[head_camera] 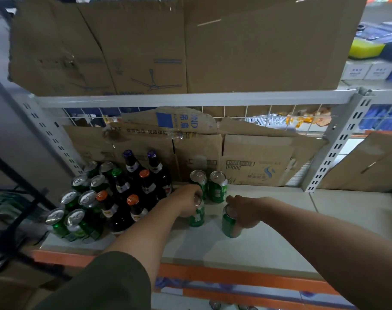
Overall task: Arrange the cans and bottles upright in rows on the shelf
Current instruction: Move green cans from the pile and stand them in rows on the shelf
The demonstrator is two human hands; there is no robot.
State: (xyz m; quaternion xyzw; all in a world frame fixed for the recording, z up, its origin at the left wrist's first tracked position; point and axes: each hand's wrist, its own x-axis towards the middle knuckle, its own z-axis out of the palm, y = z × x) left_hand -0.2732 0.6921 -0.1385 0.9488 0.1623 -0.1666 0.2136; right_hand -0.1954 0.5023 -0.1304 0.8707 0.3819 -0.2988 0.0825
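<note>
— What's sitting nearest?
— A dark sleeve (96,285) is filling the bottom edge. It's the left arm, reaching in over the shelf (280,231).
— And going from the left?
— Cans (75,222) are standing upright in two rows at the left end. Bottles (132,211) are standing just beside them, also in rows. Next, the left hand (186,203) is curling down over the left can (197,218), fingers wrapping its rim and upper wall. Two back cans (217,189) are standing just behind it, near the cardboard (257,162). The right hand (246,212) is gripping the right can (229,224) the same way, from above, with thumb and fingers closing round the top. Both held cans are looking roughly upright, but I can't tell whether they're touching the shelf.
— How are they likely handling?
— I'm guessing they're full: fairly weighty, stiff-walled, smooth and a bit slippery. Wrapping the upper wall is looking safer than pinching the lid. The glass bottles are the fragile ones, so I'm thinking take them by the body and avoid knocking them together.
</note>
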